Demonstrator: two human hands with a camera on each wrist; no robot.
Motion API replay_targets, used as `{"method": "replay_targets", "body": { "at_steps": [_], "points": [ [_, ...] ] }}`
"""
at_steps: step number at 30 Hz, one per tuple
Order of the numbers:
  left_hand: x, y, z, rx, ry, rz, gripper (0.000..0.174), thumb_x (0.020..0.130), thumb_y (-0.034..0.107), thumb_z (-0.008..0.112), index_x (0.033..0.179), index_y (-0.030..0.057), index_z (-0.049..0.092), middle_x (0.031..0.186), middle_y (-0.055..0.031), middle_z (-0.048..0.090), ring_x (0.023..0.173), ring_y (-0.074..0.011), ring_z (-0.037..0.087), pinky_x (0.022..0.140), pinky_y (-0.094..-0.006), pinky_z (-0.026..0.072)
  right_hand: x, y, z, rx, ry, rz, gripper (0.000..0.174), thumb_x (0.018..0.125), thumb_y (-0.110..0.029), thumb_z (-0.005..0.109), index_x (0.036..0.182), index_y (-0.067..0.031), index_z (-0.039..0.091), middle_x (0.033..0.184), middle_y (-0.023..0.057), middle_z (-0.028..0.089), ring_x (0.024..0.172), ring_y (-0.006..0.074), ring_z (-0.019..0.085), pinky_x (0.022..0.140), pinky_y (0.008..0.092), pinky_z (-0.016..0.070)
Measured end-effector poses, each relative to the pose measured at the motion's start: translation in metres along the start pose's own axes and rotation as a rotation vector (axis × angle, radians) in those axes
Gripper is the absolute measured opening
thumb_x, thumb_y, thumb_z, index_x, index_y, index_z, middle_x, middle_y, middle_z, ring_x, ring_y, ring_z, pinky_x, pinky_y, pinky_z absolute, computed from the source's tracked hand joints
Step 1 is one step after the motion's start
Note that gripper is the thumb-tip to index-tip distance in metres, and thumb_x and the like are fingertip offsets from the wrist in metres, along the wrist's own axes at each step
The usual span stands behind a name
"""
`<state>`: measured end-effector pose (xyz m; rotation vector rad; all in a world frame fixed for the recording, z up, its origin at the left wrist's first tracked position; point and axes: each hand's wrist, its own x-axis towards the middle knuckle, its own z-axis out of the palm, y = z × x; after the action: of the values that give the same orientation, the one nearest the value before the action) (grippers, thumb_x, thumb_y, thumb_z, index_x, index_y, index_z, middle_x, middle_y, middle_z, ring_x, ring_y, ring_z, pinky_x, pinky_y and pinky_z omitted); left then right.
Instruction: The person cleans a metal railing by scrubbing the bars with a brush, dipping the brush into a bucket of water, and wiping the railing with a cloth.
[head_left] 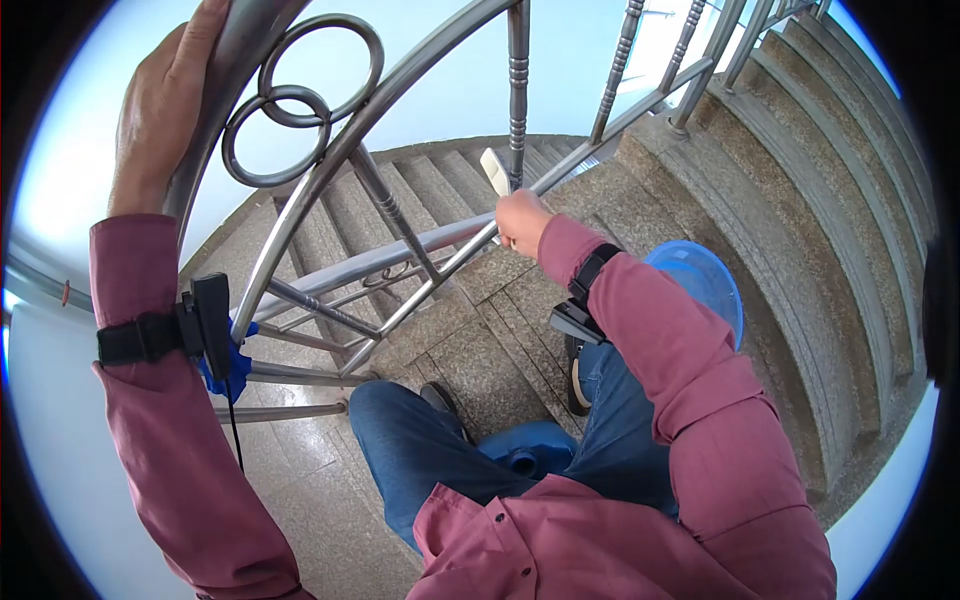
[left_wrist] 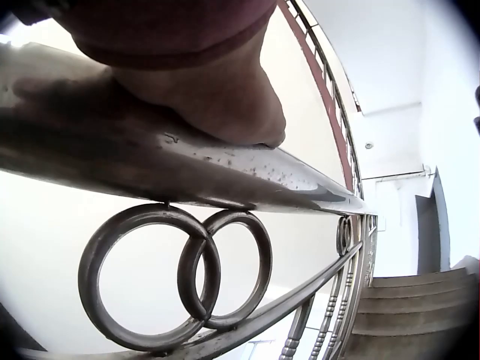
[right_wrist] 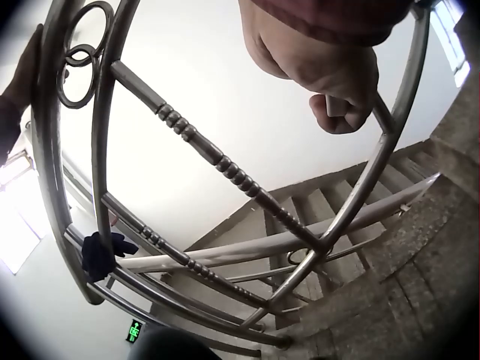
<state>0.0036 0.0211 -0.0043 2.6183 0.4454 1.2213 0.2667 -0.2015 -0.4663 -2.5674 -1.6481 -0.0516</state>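
Note:
My left hand (head_left: 165,110) grips the thick metal handrail (head_left: 236,70) at the upper left, its fingers partly hidden behind the rail. In the left wrist view the heel of the hand lies on the rail's top, above two interlocked metal rings (left_wrist: 150,214). Near the middle of the head view, my right hand (head_left: 522,220) holds a slim cream-white tool (head_left: 494,172) whose flat end sticks up by a baluster (head_left: 517,95). Only a pale bit of the tool shows in the fist in the right wrist view; its working side is hidden.
Stone stairs (head_left: 760,200) climb at right; lower steps (head_left: 390,200) descend beyond the railing. A blue translucent bucket (head_left: 705,285) stands by the right leg, a blue container (head_left: 530,450) between the legs. Something crumpled and blue (head_left: 222,370) hangs on the railing below the left wrist.

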Motion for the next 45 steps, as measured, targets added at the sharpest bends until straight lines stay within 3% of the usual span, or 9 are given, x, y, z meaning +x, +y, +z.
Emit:
{"method": "replay_targets", "body": {
  "at_steps": [8, 10, 13, 17, 19, 22, 25, 29, 45],
  "points": [
    [0.001, -0.001, -0.002, 0.013, -0.029, -0.027, 0.081, 0.096, 0.074, 0.041, 0.133, 0.0061, 0.066, 0.110, -0.0178, 0.071, 0.099, -0.0246, 0.066, 0.093, -0.0354, 0.0466, -0.057, -0.010, -0.004, 0.162, 0.063, 0.017, 0.006, 0.079, -0.013, 0.072, 0.076, -0.0118, 0.077, 0.075, 0.0037, 0.073, 0.072, 0.0228, 0.072, 0.056, 0.0368, 0.0507],
    [0.006, -0.003, -0.009, 0.028, -0.160, -0.021, 0.082, 0.095, 0.075, 0.041, 0.132, 0.0065, 0.067, 0.108, -0.0185, 0.071, 0.095, -0.0240, 0.066, 0.089, -0.0357, 0.0475, -0.086, -0.017, 0.013, 1.139, 0.190, 0.310, 0.027, 0.100, -0.017, 0.046, 0.083, 0.0002, 0.058, 0.064, 0.0095, 0.053, 0.049, 0.0193, 0.052, 0.043, 0.0378, 0.0385],
    [-0.033, 0.061, -0.014, 0.038, 0.071, 0.105, 0.065, 0.105, 0.052, 0.039, 0.088, -0.0058, 0.064, 0.073, -0.0225, 0.062, 0.067, -0.0310, 0.056, 0.070, -0.0468, 0.0432, -0.120, -0.094, -0.125, 1.256, 0.021, 0.886, 0.028, 0.101, -0.019, 0.047, 0.084, -0.0006, 0.059, 0.065, 0.0064, 0.052, 0.048, 0.0170, 0.050, 0.042, 0.0367, 0.0384],
    [-0.040, 0.065, -0.010, 0.056, 0.137, 0.120, 0.064, 0.105, 0.051, 0.040, 0.086, -0.0054, 0.063, 0.073, -0.0238, 0.061, 0.067, -0.0316, 0.056, 0.070, -0.0475, 0.0435, -0.119, -0.061, -0.090, 1.012, -0.015, 0.732, 0.028, 0.101, -0.022, 0.049, 0.087, -0.0001, 0.061, 0.064, 0.0051, 0.053, 0.048, 0.0170, 0.050, 0.042, 0.0370, 0.0379],
    [-0.038, 0.064, -0.008, 0.083, 0.145, 0.109, 0.064, 0.104, 0.051, 0.040, 0.086, -0.0052, 0.064, 0.073, -0.0243, 0.061, 0.067, -0.0321, 0.056, 0.070, -0.0475, 0.0436, -0.110, -0.050, -0.091, 0.716, 0.055, 0.708, 0.039, 0.098, -0.026, 0.049, 0.097, 0.0072, 0.070, 0.090, 0.0289, 0.070, 0.088, 0.0462, 0.068, 0.082, 0.0529, 0.0524],
    [-0.014, 0.038, -0.009, 0.076, 0.027, 0.029, 0.064, 0.105, 0.051, 0.039, 0.087, -0.0052, 0.065, 0.074, -0.0239, 0.062, 0.068, -0.0320, 0.057, 0.071, -0.0471, 0.0439, -0.105, -0.043, -0.112, 0.696, 0.065, 0.704, 0.041, 0.098, -0.028, 0.050, 0.098, 0.0072, 0.071, 0.094, 0.0300, 0.069, 0.093, 0.0469, 0.068, 0.086, 0.0538, 0.0514],
    [0.069, -0.127, 0.016, -0.342, -0.132, 0.268, 0.065, 0.105, 0.052, 0.039, 0.088, -0.0052, 0.065, 0.075, -0.0230, 0.062, 0.069, -0.0312, 0.057, 0.071, -0.0465, 0.0442, -0.106, -0.035, -0.121, 0.608, 0.050, 0.699, 0.039, 0.098, -0.029, 0.052, 0.097, 0.0051, 0.072, 0.092, 0.0285, 0.070, 0.093, 0.0455, 0.068, 0.085, 0.0530, 0.0507],
    [-0.036, 0.065, -0.012, 0.068, 0.091, 0.143, 0.066, 0.105, 0.053, 0.038, 0.090, -0.0053, 0.065, 0.074, -0.0218, 0.062, 0.070, -0.0303, 0.057, 0.072, -0.0456, 0.0446, -0.120, -0.029, -0.137, 0.729, 0.042, 0.742, 0.037, 0.097, -0.030, 0.054, 0.097, 0.0026, 0.072, 0.090, 0.0266, 0.070, 0.091, 0.0446, 0.067, 0.082, 0.0522, 0.0500],
    [-0.001, -0.002, 0.001, 0.025, 0.006, 0.009, 0.086, 0.094, 0.078, 0.040, 0.133, 0.0054, 0.066, 0.107, -0.0201, 0.070, 0.096, -0.0252, 0.065, 0.092, -0.0375, 0.0460, -0.076, -0.025, -0.129, 0.537, 0.073, 0.649, 0.039, 0.095, -0.030, 0.055, 0.096, 0.0042, 0.073, 0.096, 0.0288, 0.070, 0.094, 0.0473, 0.067, 0.089, 0.0534, 0.0520]
  ]
}}
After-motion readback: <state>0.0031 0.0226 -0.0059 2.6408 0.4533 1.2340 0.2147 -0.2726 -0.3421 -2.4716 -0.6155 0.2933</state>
